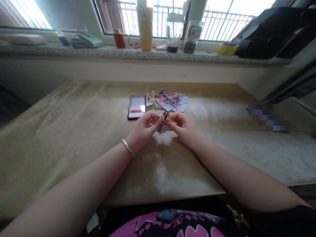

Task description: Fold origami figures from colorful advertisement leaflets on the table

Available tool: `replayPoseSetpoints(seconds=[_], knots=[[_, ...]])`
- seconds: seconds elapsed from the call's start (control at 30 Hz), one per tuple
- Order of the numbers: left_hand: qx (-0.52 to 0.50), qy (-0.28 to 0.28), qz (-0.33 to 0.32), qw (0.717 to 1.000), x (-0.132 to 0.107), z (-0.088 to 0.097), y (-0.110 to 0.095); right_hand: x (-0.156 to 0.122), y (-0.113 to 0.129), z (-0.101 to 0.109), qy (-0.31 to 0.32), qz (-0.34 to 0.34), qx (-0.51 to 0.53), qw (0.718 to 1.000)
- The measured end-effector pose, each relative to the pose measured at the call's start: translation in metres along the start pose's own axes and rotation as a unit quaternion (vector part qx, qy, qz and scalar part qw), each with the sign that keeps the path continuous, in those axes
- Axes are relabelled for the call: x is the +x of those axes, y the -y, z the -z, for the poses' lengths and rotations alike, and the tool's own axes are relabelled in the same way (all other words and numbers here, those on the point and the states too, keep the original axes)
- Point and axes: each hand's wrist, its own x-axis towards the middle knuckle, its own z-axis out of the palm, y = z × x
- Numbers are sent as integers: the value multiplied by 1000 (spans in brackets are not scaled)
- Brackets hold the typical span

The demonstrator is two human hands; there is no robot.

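Note:
Between my two hands, just above the table, is a small piece of folded printed paper (163,126) in white, red and yellow. My left hand (146,126) pinches its left side, thumb on top and fingers curled behind. On its right side my right hand (184,127) grips in the same way. Right behind the hands lie a stack of colourful printed paper sheets (172,99) and another folded paper piece (150,98), white with red print. A phone (137,107) with a lit screen lies left of them.
The table (74,141) is covered with a tan sheet. At the right lies a blurred-out item (268,117). Behind the table, a stone windowsill (93,52) carries a red jar (119,39), a tall yellow container (146,29), clear bottles (190,38) and a black bag (269,33).

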Motion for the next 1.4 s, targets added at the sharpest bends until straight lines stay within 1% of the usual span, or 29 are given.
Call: replayPoseSetpoints(seconds=[0.23,0.3,0.4,0.5,0.63,0.77,0.87,1.07,1.13,1.23,1.3,1.4], knots=[[-25,0,11,1000,-4,-4,-8,-3,1,-1,7,24,-42,999],[-14,1,8,1000,-5,-4,-9,-4,2,-1,2,32,-45,998],[16,-14,-2,1000,-5,-4,-10,-5,4,-1,-10,41,-31,999],[29,-22,-3,999,-5,-4,-10,-4,5,0,-9,43,-27,999],[10,-7,6,1000,-6,-5,-11,-5,6,-2,-2,48,-48,998],[13,0,5,1000,-6,-7,-13,-7,10,-6,-2,56,-66,996],[19,4,3,1000,-7,-8,-14,-8,12,-7,-5,52,-53,997],[48,-8,-16,999,-8,-9,-17,-10,14,-8,6,51,-14,999],[40,2,-18,999,-8,-10,-17,-10,14,-9,7,51,-19,999],[21,19,-5,1000,-8,-10,-17,-11,14,-10,12,49,-32,998],[17,22,2,1000,-7,-10,-18,-11,15,-11,10,49,-38,998],[13,21,1,1000,-6,-10,-18,-12,15,-12,-5,68,-47,997]])
